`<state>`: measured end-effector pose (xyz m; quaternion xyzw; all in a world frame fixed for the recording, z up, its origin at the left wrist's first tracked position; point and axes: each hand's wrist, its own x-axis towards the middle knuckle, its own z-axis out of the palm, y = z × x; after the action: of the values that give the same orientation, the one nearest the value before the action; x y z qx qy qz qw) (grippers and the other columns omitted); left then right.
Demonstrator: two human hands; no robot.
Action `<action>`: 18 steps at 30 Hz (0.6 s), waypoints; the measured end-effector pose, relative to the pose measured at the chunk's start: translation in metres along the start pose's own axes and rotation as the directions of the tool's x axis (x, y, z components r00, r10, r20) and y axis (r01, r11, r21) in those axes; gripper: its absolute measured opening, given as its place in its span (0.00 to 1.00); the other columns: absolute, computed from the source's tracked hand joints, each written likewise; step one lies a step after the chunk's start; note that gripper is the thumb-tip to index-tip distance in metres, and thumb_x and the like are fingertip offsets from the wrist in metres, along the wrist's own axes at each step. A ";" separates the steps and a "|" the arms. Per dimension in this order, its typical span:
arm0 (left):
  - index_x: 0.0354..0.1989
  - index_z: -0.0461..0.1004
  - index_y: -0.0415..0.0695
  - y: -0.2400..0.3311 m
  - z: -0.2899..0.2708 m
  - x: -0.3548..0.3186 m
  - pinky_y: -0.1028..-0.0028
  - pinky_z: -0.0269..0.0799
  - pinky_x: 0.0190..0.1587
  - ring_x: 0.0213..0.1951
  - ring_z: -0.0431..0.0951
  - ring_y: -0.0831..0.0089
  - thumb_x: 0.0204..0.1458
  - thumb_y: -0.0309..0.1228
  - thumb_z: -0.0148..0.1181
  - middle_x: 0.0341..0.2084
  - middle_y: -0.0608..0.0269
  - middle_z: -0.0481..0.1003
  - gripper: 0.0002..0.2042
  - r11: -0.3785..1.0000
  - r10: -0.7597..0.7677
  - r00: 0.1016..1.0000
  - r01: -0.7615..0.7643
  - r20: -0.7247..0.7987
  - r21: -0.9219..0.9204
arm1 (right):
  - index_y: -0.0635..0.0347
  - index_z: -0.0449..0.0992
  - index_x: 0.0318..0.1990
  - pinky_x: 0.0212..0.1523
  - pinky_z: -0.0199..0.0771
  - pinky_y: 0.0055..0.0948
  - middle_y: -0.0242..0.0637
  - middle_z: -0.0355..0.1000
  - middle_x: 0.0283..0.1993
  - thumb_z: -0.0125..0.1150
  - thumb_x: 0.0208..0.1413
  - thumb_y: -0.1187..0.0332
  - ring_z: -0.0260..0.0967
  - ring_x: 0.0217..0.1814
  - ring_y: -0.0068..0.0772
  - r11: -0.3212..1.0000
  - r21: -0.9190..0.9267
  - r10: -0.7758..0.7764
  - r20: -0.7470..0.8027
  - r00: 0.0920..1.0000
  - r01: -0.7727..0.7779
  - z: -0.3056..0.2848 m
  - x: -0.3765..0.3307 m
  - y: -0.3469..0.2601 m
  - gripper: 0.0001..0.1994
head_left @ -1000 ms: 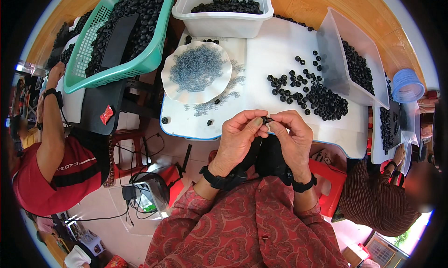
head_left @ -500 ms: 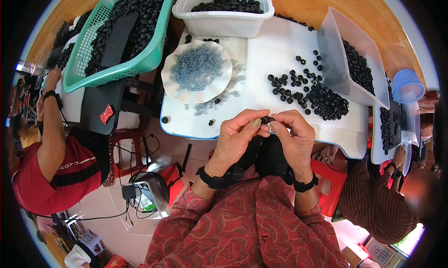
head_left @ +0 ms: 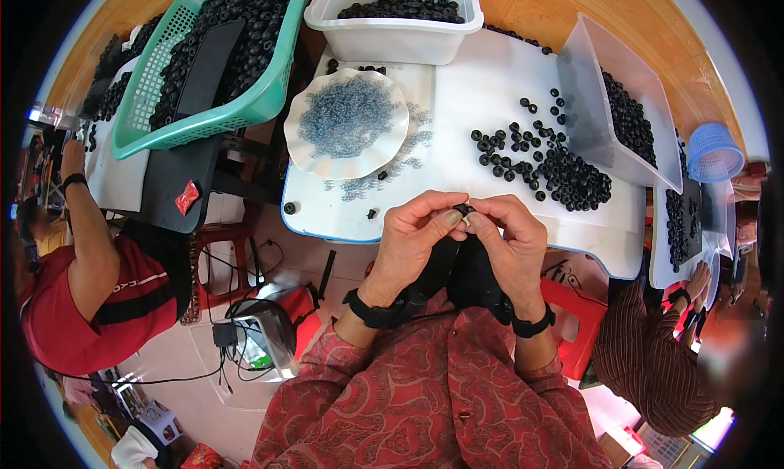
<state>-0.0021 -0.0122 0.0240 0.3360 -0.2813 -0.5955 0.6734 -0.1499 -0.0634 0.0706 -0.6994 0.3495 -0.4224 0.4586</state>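
A small black ring-like part [head_left: 463,210] sits pinched between the fingertips of both hands, just off the table's near edge. My left hand [head_left: 418,236] grips it with thumb and forefinger; my right hand [head_left: 513,234] closes on it from the other side, its thumb against the part. The fingers hide much of it. Beyond my right hand, a pile of similar black round parts [head_left: 576,179] lies loose on the white table [head_left: 457,142]. Ahead of my left hand stands a white wavy-edged plate [head_left: 296,149] heaped with tiny clear bluish rings [head_left: 345,116], some spilled beside it.
A white tub [head_left: 392,40] and a translucent bin [head_left: 584,102], both holding black parts, stand at the back and right. A green basket [head_left: 131,134] of black parts is at left. Co-workers sit on both sides, one in a red shirt [head_left: 106,306], one in brown stripes [head_left: 645,351].
My hands stay nearly in place, with the part turned slightly and the fingers drawn closer together. The left co-worker's arm has shifted, and the right one's hands have moved a little.
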 end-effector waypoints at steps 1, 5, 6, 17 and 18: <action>0.52 0.75 0.35 0.000 0.000 0.000 0.79 0.78 0.42 0.36 0.79 0.78 0.61 0.21 0.55 0.37 0.61 0.79 0.12 1.000 -0.007 1.000 0.007 -0.001 -0.021 | 0.66 0.79 0.43 0.36 0.76 0.21 0.37 0.75 0.37 0.63 0.56 0.80 0.76 0.36 0.23 1.000 -0.017 0.012 -0.004 1.000 -0.012 0.000 0.000 -0.001 0.07; 0.53 0.75 0.34 -0.005 -0.003 0.000 0.75 0.78 0.42 0.37 0.78 0.74 0.60 0.19 0.56 0.38 0.58 0.78 0.13 0.994 -0.034 0.999 0.034 0.002 -0.102 | 0.66 0.79 0.41 0.35 0.73 0.21 0.35 0.73 0.36 0.63 0.55 0.81 0.73 0.35 0.22 0.996 -0.085 -0.010 -0.022 1.000 0.008 0.000 0.001 0.001 0.07; 0.53 0.75 0.34 -0.005 -0.003 0.000 0.75 0.78 0.42 0.37 0.79 0.74 0.60 0.19 0.56 0.37 0.57 0.79 0.13 0.991 -0.047 0.999 0.047 0.004 -0.129 | 0.66 0.79 0.41 0.35 0.73 0.21 0.35 0.73 0.36 0.63 0.55 0.81 0.73 0.35 0.22 0.996 -0.084 -0.010 -0.021 1.000 0.008 0.000 0.001 0.001 0.07; 0.53 0.74 0.34 -0.005 -0.005 0.001 0.76 0.80 0.42 0.37 0.80 0.75 0.61 0.21 0.56 0.38 0.58 0.79 0.13 0.926 -0.115 0.992 0.124 0.046 -0.357 | 0.67 0.78 0.42 0.42 0.71 0.19 0.33 0.72 0.40 0.61 0.57 0.81 0.72 0.40 0.20 0.959 0.213 0.198 -0.032 0.980 -0.186 0.003 -0.004 0.008 0.06; 0.53 0.74 0.34 -0.004 -0.004 0.001 0.76 0.79 0.41 0.37 0.79 0.75 0.61 0.21 0.56 0.36 0.58 0.79 0.13 0.928 -0.122 0.992 0.127 0.037 -0.352 | 0.67 0.78 0.42 0.42 0.71 0.19 0.33 0.72 0.40 0.61 0.57 0.81 0.72 0.40 0.20 0.959 0.213 0.198 -0.032 0.980 -0.187 0.003 -0.004 0.008 0.06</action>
<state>-0.0009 -0.0127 0.0184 0.2225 -0.1528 -0.6801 0.6816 -0.1497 -0.0617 0.0620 -0.5986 0.3815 -0.4285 0.5590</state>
